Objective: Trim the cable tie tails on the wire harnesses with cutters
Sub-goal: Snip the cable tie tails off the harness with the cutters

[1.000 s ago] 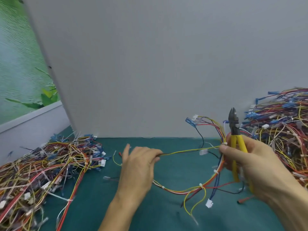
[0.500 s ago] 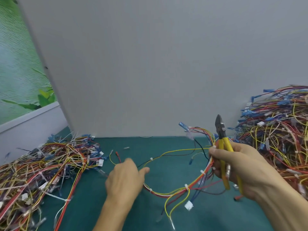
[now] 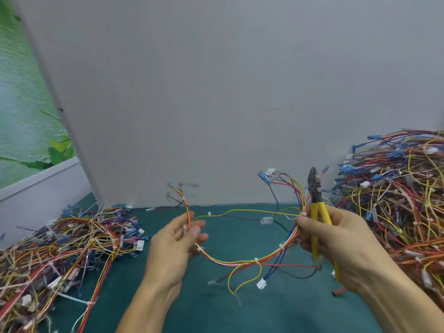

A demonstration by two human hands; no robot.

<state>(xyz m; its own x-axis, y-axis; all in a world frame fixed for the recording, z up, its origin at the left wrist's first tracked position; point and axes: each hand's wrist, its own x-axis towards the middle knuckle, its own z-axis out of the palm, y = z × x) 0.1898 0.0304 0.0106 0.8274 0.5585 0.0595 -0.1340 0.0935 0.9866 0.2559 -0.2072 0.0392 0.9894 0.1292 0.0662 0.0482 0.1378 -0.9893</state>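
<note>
Far out past the left fingers, a big heap of harnesses (image 3: 60,243) sprawls on the green desk (image 3: 264,308). It's a tangle of red, yellow and blue wires with white tie tails sticking out.

Now the left hand (image 3: 173,246): it's raised over the desk with its fingers (image 3: 199,230) curled in, thumb and fingertips pinching the left end of one wire harness (image 3: 240,261). Above those fingers the bundle's loose ends fan up against the grey board (image 3: 240,92) behind. Below them the harness sags in a wide loop across to the other hand, clear of the desk as far as I can tell. A thin yellow strand runs straight across between the two sets of fingers, over the top of the loop.

At the bottom of the loop, midway between the hands, a white cable tie (image 3: 256,260) binds the bundle. From it, yellow branches and a lead with a white connector (image 3: 261,283) dangle down. More white ties sit along the curve toward the right fingers.

On to the right hand (image 3: 341,241), and it's doing double duty: the thumb presses the harness's right side while the fingers wrap the yellow handles of the cutters (image 3: 317,212). The dark jaws point straight up above the fingers and look closed. Just left of the jaws, a blue connector (image 3: 263,175) stands up at the harness's upper end. Beyond the right fingers, a second heap (image 3: 396,200) piles high against the board.
</note>
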